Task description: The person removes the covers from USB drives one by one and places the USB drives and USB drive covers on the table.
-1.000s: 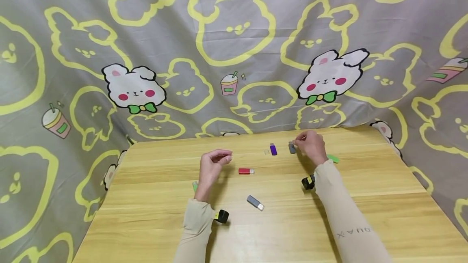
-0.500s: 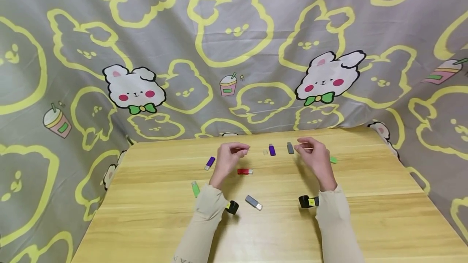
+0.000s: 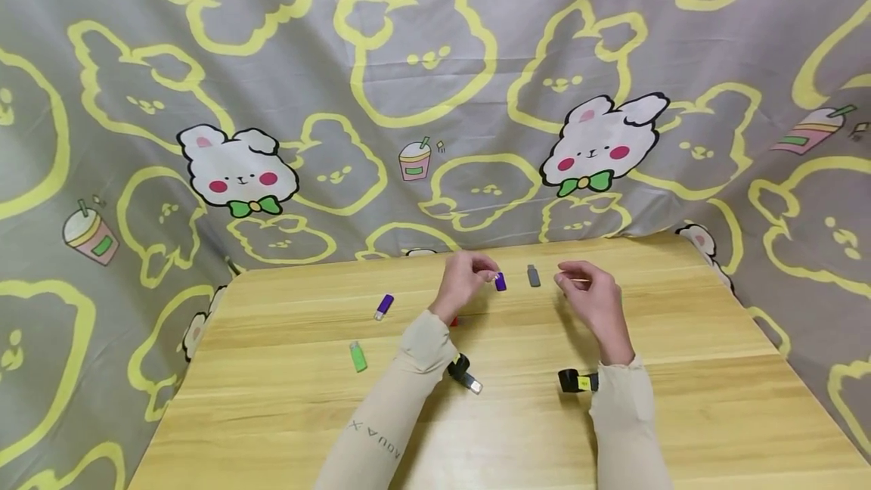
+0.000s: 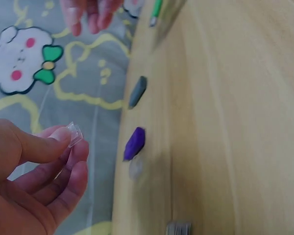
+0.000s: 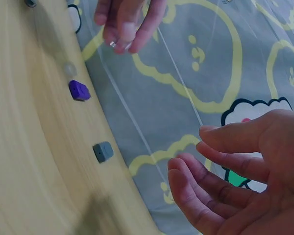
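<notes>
My left hand (image 3: pixel 466 282) pinches a small clear plastic cap (image 4: pixel 74 134) between thumb and fingers, held above the table. Just beyond its fingertips in the head view lies a purple USB stick (image 3: pixel 500 283). A second clear cap (image 4: pixel 135 167) rests on the table beside that stick. Farther right lies a grey USB stick (image 3: pixel 534 276). My right hand (image 3: pixel 593 293) hovers to the right of it, fingers loosely bent, with nothing between them in the right wrist view. A red USB stick (image 3: pixel 454 321) is mostly hidden under my left wrist.
Another purple USB stick (image 3: pixel 384 306) and a green one (image 3: pixel 358 357) lie on the left of the wooden table (image 3: pixel 272 399). A second grey stick (image 3: pixel 472 384) is partly covered by the left wrist camera. A printed curtain (image 3: pixel 381 119) hangs behind the table.
My left hand has moved right, from left of the red stick to the right-hand purple one, uncovering the sticks at left. My right hand has drawn away rightward from the grey stick.
</notes>
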Demonstrator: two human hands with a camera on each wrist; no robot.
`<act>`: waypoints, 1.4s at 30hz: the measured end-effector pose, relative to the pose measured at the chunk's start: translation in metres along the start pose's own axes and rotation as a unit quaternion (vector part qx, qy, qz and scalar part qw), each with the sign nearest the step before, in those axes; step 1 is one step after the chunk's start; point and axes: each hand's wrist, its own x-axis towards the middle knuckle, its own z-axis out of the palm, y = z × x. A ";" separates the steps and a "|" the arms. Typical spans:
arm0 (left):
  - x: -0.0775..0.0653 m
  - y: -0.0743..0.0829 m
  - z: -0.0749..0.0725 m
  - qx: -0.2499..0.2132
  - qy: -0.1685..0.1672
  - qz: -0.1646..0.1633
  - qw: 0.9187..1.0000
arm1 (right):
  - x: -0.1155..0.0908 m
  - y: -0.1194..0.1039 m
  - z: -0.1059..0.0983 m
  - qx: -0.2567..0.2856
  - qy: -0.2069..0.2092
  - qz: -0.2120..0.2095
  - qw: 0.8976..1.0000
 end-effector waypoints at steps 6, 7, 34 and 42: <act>0.014 0.003 0.023 0.081 -0.023 0.021 0.996 | -0.003 0.006 -0.013 0.007 0.007 0.025 1.000; 0.015 0.004 0.026 0.093 -0.025 0.024 0.995 | -0.003 0.007 -0.015 0.012 0.008 0.030 0.999; 0.029 -0.002 0.064 0.300 -0.029 0.028 0.953 | -0.001 0.029 -0.036 0.004 0.051 0.066 0.997; 0.032 -0.001 0.065 0.280 -0.026 0.043 0.959 | -0.001 0.033 -0.042 -0.002 0.058 0.062 0.996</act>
